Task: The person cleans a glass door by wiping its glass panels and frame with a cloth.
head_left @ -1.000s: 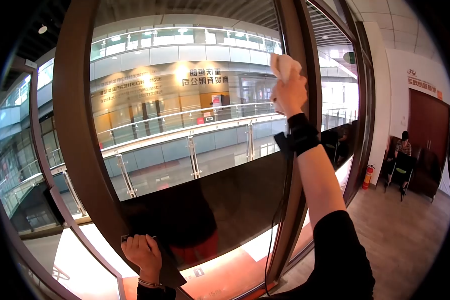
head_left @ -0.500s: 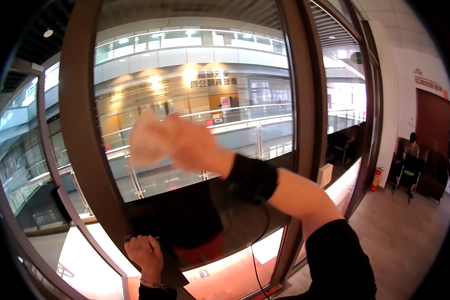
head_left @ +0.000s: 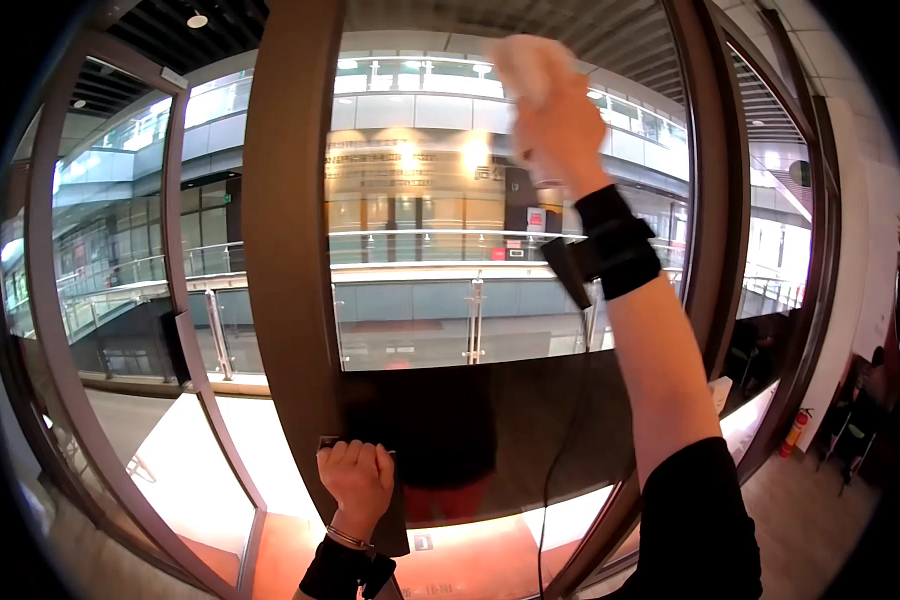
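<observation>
My right hand (head_left: 560,125) is raised high against the glass pane (head_left: 410,210), its fingers pressed round a pale cloth (head_left: 530,68), blurred by motion. A black band (head_left: 610,245) wraps my right wrist, with a cable hanging below it. Low on the left, my left hand (head_left: 357,480) is closed at the edge of the brown door frame (head_left: 290,250), over a small dark piece whose shape is mostly hidden. Its wrist carries a thin bracelet and a black band.
Beyond the glass are railings (head_left: 475,320) and lit walls. A red fire extinguisher (head_left: 795,432) stands at the right by the wall. Near it, a person (head_left: 875,375) sits behind a dark chair (head_left: 850,430). Another glass door (head_left: 120,250) is at the left.
My right hand with the cloth swept left and down across the glass, then back up and right. The view has turned left. My left hand keeps its place on the frame.
</observation>
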### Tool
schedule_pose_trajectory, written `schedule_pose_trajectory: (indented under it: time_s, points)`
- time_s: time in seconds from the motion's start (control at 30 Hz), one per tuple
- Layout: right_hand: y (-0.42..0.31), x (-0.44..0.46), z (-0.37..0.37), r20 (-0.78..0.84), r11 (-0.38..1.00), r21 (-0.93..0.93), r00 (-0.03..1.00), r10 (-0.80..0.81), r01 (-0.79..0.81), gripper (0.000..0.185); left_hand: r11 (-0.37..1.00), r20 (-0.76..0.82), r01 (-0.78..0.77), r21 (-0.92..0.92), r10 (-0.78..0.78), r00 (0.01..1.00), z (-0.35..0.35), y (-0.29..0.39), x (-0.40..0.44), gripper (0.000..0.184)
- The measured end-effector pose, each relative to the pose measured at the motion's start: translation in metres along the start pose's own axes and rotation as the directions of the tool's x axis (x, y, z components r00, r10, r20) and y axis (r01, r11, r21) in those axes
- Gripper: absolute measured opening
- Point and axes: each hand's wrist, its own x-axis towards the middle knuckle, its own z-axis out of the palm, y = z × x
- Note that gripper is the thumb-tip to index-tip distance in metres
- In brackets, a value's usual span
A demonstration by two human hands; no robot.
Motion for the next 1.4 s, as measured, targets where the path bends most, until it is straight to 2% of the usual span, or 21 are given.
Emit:
schedule_pose_trajectory:
  time_s: [0.03, 0.17, 0.2, 0.27, 0.37, 0.4, 0.43, 0.53, 0.57, 0.6, 0.67, 0.73, 0.8, 0.87, 0.97, 1.0, 1.13, 1.23, 1.33, 1.37, 1.4]
  points:
    - [-0.018, -0.008, 0.017, -0.062, 0.977, 0.131, 0.985, -0.160, 0.167, 0.061, 1.000, -0.004, 0.002, -0.005, -0.002, 1.000, 0.000, 0.000, 0.000, 0.022]
    - [-0.106, -0.058, 0.031, 0.147, 0.887, 0.208, 0.884, -0.445, 0.412, 0.066, 1.000, -0.014, 0.004, -0.002, -0.004, 1.000, 0.001, -0.001, 0.000, 0.022]
    - [-0.113, -0.070, 0.034, 0.058, 0.815, 0.257, 0.833, -0.550, 0.520, 0.068, 1.000, -0.016, 0.000, -0.003, -0.001, 1.000, 0.000, -0.001, -0.001, 0.022]
    - [-0.113, -0.073, 0.042, -0.002, 0.795, 0.261, 0.824, -0.567, 0.548, 0.069, 1.000, -0.013, -0.003, 0.005, 0.003, 1.000, -0.001, 0.000, -0.001, 0.022]
    - [-0.071, -0.043, 0.030, 0.091, 0.836, 0.114, 0.833, -0.546, 0.536, 0.070, 1.000, -0.014, -0.005, 0.010, 0.006, 1.000, 0.000, 0.000, 0.000, 0.022]
    - [-0.049, -0.019, 0.027, 0.313, 0.958, 0.126, 0.906, -0.285, 0.258, 0.074, 1.000, -0.010, -0.003, 0.009, 0.004, 1.000, -0.001, 0.000, -0.001, 0.022]
    - [-0.016, -0.008, 0.006, 0.205, 0.943, 0.072, 0.920, -0.334, 0.326, 0.078, 1.000, -0.003, -0.006, 0.013, 0.006, 1.000, -0.001, 0.000, -0.002, 0.022]
    - [0.103, 0.015, -0.037, 0.090, 0.983, -0.162, 0.994, -0.069, 0.083, 0.071, 1.000, 0.009, -0.006, 0.020, 0.006, 1.000, -0.001, 0.000, -0.002, 0.021]
    - [0.163, 0.019, -0.032, -0.031, 0.987, -0.158, 0.999, -0.024, 0.019, 0.072, 1.000, 0.016, -0.005, 0.023, 0.005, 1.000, -0.001, -0.001, -0.003, 0.021]
    - [0.157, 0.009, -0.061, -0.026, 0.935, -0.262, 0.970, 0.240, -0.239, 0.069, 1.000, 0.020, -0.005, 0.028, 0.005, 1.000, -0.001, -0.003, -0.003, 0.020]
    - [0.209, 0.003, -0.055, -0.124, 0.880, -0.300, 0.930, 0.347, -0.369, 0.063, 0.999, 0.025, -0.016, 0.035, 0.016, 1.000, 0.000, -0.005, -0.004, 0.020]
    - [0.199, 0.005, -0.052, -0.143, 0.873, -0.271, 0.914, 0.381, -0.406, 0.063, 0.999, 0.030, -0.025, 0.038, 0.024, 0.999, 0.000, -0.006, -0.005, 0.019]
    - [0.176, 0.020, -0.035, -0.187, 0.906, -0.204, 0.924, 0.335, -0.370, 0.065, 0.999, 0.028, -0.026, 0.034, 0.025, 0.999, 0.001, -0.007, -0.007, 0.019]
    - [0.126, 0.043, -0.015, -0.071, 0.966, 0.036, 0.964, 0.256, -0.254, 0.073, 0.999, 0.020, -0.025, 0.037, 0.024, 1.000, 0.001, -0.007, -0.006, 0.018]
    - [0.004, 0.036, 0.009, -0.108, 0.993, 0.085, 0.992, -0.069, 0.078, 0.065, 0.999, 0.010, -0.033, 0.038, 0.033, 0.999, 0.000, -0.006, -0.006, 0.018]
    - [-0.033, 0.040, 0.018, 0.067, 0.997, 0.071, 0.998, 0.011, -0.015, 0.063, 0.999, 0.016, -0.031, 0.044, 0.030, 0.999, -0.001, -0.006, -0.007, 0.018]
    - [-0.122, -0.001, 0.043, 0.092, 0.931, 0.186, 0.938, -0.335, 0.314, 0.059, 0.998, -0.002, -0.025, 0.052, 0.025, 1.000, 0.001, -0.006, -0.006, 0.019]
    - [-0.133, -0.027, 0.041, 0.031, 0.841, 0.329, 0.885, -0.464, 0.429, 0.060, 0.998, -0.023, -0.044, 0.034, 0.044, 0.999, 0.000, -0.005, -0.004, 0.019]
    - [-0.089, -0.001, 0.040, 0.149, 0.897, 0.141, 0.887, -0.438, 0.419, 0.060, 0.999, -0.009, -0.042, 0.027, 0.042, 0.999, -0.003, -0.002, 0.001, 0.019]
    - [-0.067, 0.015, 0.038, 0.159, 0.934, 0.211, 0.933, -0.323, 0.287, 0.056, 0.999, 0.006, -0.030, 0.023, 0.030, 1.000, -0.004, 0.001, 0.001, 0.019]
    - [-0.051, 0.030, 0.021, 0.253, 0.979, 0.046, 0.945, -0.206, 0.200, 0.053, 0.999, 0.011, -0.027, 0.036, 0.027, 1.000, -0.005, 0.001, 0.000, 0.019]
